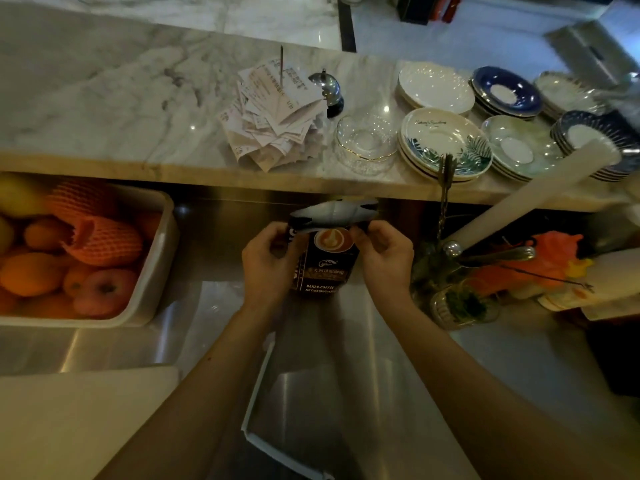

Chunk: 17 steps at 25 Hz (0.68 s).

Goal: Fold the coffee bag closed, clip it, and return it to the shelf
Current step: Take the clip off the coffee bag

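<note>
A dark coffee bag (pixel 327 268) with a latte picture stands upright on the steel counter, just below the marble shelf (pixel 121 109). Its silvery open top (pixel 334 213) is bent over toward the back. My left hand (pixel 268 261) pinches the bag's upper left corner. My right hand (pixel 384 258) pinches the upper right corner. A long white clip-like bar (pixel 258 407) lies on the counter between my forearms, its lower end cut off by the frame.
A white tub of oranges and apples (pixel 162 258) sits at left. Receipts on a spike (pixel 277 112), a chrome bell (pixel 327 90) and stacked saucers (pixel 446 143) crowd the shelf. A jar of spoons and herbs (pixel 460 299) stands right of the bag. A white board (pixel 79 424) lies at lower left.
</note>
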Each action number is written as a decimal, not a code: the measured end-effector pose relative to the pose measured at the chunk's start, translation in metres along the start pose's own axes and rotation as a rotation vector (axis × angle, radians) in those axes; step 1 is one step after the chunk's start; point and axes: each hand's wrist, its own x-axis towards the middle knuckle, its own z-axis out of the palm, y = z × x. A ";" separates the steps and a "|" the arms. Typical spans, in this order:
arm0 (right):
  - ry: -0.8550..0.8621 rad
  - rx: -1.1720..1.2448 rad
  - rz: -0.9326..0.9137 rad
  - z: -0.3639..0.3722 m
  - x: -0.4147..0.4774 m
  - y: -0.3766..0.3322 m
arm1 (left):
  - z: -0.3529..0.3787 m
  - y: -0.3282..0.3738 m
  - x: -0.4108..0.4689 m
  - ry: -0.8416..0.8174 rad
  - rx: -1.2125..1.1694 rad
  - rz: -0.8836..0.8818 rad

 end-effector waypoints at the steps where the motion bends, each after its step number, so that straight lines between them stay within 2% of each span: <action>1: 0.004 0.009 -0.001 -0.007 -0.007 -0.007 | -0.001 0.009 -0.010 -0.003 0.006 0.012; 8: -0.019 0.005 0.012 -0.066 -0.080 -0.039 | 0.004 0.061 -0.092 -0.037 -0.083 0.022; 17: -0.045 0.158 0.044 -0.148 -0.165 -0.029 | 0.040 0.088 -0.201 -0.025 -0.138 -0.175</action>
